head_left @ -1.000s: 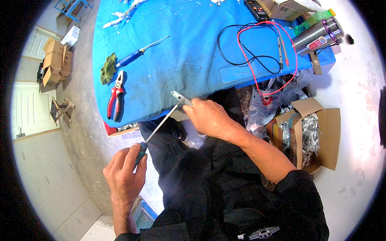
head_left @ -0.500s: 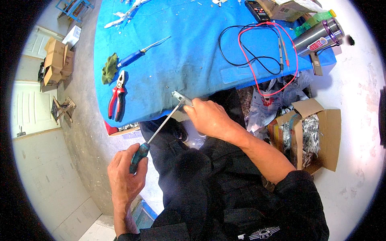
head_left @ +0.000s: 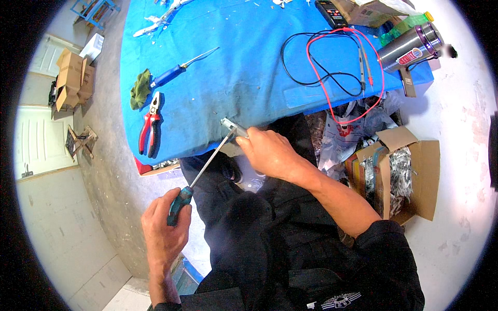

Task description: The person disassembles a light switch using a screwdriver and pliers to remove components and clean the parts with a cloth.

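Observation:
My left hand [head_left: 165,223] is wrapped round the dark teal handle of a screwdriver [head_left: 180,203]. Its long metal shaft slants up and to the right, and the tip meets a small silver metal piece [head_left: 231,125] at the table's front edge. My right hand [head_left: 270,154] grips the rear of that piece, so its fingers hide much of it. What the tip does there is too small to make out. To the left on the blue cloth lie red-and-black pliers [head_left: 150,128], a blue-handled screwdriver [head_left: 169,76] and a crumpled green rag [head_left: 140,89].
A multimeter [head_left: 331,14] with red and black leads, a steel flask [head_left: 411,47] and a green bottle [head_left: 407,28] occupy the table's right. Below stands an open carton [head_left: 428,179] of silvery strips, beside plastic bags [head_left: 342,135]. White metal pieces [head_left: 155,22] lie far left.
Almost nothing differs. My left hand and the screwdriver have shifted very slightly to the right and down; the right hand stays on the metal piece.

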Action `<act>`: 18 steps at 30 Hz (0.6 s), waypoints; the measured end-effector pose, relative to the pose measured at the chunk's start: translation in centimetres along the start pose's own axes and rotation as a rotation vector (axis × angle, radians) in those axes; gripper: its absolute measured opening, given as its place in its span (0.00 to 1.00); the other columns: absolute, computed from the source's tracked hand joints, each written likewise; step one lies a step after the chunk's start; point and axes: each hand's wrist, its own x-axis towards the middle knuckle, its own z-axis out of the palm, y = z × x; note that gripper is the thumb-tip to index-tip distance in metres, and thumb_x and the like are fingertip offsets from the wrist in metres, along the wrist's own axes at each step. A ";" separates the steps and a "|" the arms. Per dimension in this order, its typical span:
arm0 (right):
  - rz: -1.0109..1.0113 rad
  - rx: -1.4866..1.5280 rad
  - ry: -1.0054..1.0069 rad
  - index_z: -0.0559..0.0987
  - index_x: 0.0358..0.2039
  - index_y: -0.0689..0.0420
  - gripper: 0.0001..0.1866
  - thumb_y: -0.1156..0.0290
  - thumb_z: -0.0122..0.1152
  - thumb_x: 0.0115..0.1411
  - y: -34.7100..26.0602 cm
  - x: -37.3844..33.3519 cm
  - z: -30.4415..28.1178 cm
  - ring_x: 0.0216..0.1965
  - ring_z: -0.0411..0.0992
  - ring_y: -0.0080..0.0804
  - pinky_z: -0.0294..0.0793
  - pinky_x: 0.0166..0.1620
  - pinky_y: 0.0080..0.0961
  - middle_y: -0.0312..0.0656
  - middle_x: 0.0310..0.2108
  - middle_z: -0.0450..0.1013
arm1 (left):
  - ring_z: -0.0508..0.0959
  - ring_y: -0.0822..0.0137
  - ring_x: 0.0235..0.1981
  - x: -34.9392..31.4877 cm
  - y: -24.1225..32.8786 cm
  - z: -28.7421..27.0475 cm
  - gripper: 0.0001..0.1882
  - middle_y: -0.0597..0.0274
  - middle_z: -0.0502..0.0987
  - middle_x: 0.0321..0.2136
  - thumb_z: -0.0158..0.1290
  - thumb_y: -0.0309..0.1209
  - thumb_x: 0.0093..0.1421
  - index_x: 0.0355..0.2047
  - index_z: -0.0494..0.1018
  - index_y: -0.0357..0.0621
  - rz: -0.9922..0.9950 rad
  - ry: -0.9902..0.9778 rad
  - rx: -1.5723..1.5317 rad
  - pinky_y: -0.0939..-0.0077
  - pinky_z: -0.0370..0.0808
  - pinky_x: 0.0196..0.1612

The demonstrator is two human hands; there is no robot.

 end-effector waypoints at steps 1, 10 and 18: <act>0.003 0.000 -0.004 0.79 0.35 0.66 0.25 0.54 0.53 0.74 -0.1 0.0 -0.1 0.36 0.80 0.69 0.79 0.41 0.61 0.67 0.30 0.79 | 0.86 0.57 0.38 -0.1 0.0 0.1 0.18 0.48 0.85 0.39 0.64 0.22 0.58 0.50 0.80 0.37 -0.019 0.002 -0.024 0.66 0.81 0.43; 0.006 0.011 -0.003 0.79 0.35 0.66 0.25 0.53 0.52 0.74 0.1 0.0 0.1 0.36 0.80 0.69 0.78 0.42 0.61 0.66 0.30 0.79 | 0.86 0.57 0.37 -0.4 -0.2 0.3 0.18 0.48 0.85 0.38 0.64 0.21 0.58 0.50 0.80 0.37 0.007 0.016 -0.077 0.67 0.81 0.43; -0.008 -0.001 0.007 0.78 0.35 0.66 0.25 0.53 0.52 0.74 0.4 0.1 0.5 0.36 0.80 0.68 0.79 0.42 0.61 0.65 0.30 0.79 | 0.86 0.57 0.38 -0.2 0.0 0.5 0.18 0.48 0.85 0.39 0.64 0.22 0.58 0.50 0.80 0.37 0.012 0.024 -0.083 0.67 0.81 0.43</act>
